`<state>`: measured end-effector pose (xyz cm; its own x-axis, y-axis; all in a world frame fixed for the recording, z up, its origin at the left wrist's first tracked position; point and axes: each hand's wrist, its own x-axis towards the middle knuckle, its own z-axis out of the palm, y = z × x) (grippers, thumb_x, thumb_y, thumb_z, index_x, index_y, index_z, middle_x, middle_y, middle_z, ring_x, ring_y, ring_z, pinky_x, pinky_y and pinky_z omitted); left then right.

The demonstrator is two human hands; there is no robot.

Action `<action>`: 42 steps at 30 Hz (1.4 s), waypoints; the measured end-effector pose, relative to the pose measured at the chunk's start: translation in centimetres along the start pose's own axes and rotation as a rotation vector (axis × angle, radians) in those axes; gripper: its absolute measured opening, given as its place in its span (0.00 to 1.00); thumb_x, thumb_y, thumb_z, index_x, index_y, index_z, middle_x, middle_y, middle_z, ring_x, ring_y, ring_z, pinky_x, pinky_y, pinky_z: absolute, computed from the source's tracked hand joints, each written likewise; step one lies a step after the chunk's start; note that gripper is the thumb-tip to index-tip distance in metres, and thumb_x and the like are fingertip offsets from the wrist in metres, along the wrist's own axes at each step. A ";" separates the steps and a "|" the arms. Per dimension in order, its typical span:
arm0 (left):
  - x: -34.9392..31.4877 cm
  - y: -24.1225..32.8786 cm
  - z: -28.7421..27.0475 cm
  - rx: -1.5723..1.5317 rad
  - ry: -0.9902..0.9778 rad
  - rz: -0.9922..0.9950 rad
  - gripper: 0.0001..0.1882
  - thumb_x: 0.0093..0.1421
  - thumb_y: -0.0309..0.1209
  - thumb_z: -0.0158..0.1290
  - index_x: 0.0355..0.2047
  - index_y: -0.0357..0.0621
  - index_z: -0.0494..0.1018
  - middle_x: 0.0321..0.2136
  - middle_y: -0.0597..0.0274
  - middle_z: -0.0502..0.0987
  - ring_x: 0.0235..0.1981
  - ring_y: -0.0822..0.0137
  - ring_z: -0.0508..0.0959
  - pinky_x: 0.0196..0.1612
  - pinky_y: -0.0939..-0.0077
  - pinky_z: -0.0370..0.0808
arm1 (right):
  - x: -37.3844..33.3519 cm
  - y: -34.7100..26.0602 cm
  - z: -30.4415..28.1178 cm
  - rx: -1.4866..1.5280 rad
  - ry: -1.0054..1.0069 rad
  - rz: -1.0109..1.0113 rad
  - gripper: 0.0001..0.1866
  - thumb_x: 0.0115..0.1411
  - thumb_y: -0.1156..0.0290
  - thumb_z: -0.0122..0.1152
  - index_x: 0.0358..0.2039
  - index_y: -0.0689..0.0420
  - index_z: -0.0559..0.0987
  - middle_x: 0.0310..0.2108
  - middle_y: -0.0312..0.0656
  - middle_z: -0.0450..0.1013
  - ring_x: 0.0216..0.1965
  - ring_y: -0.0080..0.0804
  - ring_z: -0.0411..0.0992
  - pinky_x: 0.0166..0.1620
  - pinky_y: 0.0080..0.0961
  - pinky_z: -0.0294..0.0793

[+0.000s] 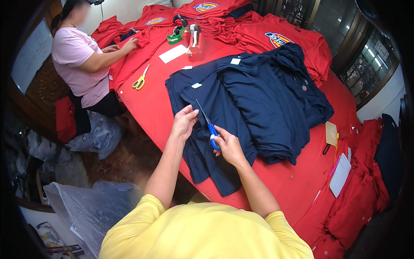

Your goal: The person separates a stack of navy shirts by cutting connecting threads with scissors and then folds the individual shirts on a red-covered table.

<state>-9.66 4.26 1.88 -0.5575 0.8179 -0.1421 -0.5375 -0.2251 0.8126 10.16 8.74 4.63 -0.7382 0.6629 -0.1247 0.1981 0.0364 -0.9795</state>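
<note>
My right hand (228,146) is closed round the blue handle of a pair of scissors (211,129). Their thin metal blades point up and away, over the navy garments. Left of the blade tips is my left hand (184,122), thumb and fingers brought together over the near-left part of the cloth; what they pinch, if anything, is too small to make out. Beneath both hands spreads a pile of navy shirts (267,108), loosely layered, with small white labels (196,85) showing near the far-left edge. One layer hangs toward me at the table's edge.
Red cloth covers the table (142,108). Yellow-handled scissors (139,82), a green tape dispenser (176,36) and a white paper (172,54) lie beyond. Red shirts (280,32) are piled at the back and right. A co-worker (82,56) handles red cloth at left. Plastic bags (90,211) stand below.
</note>
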 end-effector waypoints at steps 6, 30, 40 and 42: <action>0.4 -0.2 -3.1 0.601 0.386 0.250 0.18 0.57 0.21 0.54 0.49 0.36 0.71 0.39 0.57 0.74 0.43 0.65 0.75 0.47 0.72 0.73 | -3.3 0.3 -1.0 0.351 -0.299 -0.002 0.26 0.64 0.70 0.54 0.60 0.63 0.64 0.35 0.37 0.71 0.29 0.21 0.72 0.29 0.21 0.76; -7.3 -2.6 -9.5 1.868 0.487 0.144 0.34 0.67 0.49 0.38 0.68 0.45 0.50 0.69 0.58 0.46 0.70 0.56 0.41 0.68 0.44 0.34 | -13.1 1.4 0.1 -0.555 -0.327 -0.233 0.35 0.54 0.80 0.59 0.63 0.57 0.61 0.40 0.52 0.67 0.44 0.49 0.70 0.46 0.38 0.71; -7.5 -3.2 -11.6 1.751 0.564 0.258 0.31 0.67 0.44 0.41 0.66 0.45 0.54 0.69 0.57 0.48 0.70 0.56 0.42 0.68 0.49 0.38 | -3.3 -7.8 -4.1 0.087 0.152 -0.355 0.19 0.63 0.68 0.52 0.53 0.57 0.67 0.39 0.39 0.71 0.30 0.25 0.72 0.34 0.22 0.74; -7.3 -3.8 -11.3 1.705 0.589 0.292 0.31 0.66 0.44 0.42 0.66 0.44 0.53 0.69 0.55 0.47 0.70 0.56 0.42 0.68 0.50 0.37 | 0.2 -4.4 -14.2 0.946 0.553 -0.550 0.09 0.65 0.68 0.51 0.43 0.56 0.69 0.27 0.33 0.68 0.29 0.21 0.70 0.32 0.16 0.72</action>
<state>-10.70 -6.86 -6.51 -0.8319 0.4993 0.2422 0.5540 0.7221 0.4144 18.35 19.31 11.15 -0.1566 0.9673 0.1997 -0.7701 0.0070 -0.6379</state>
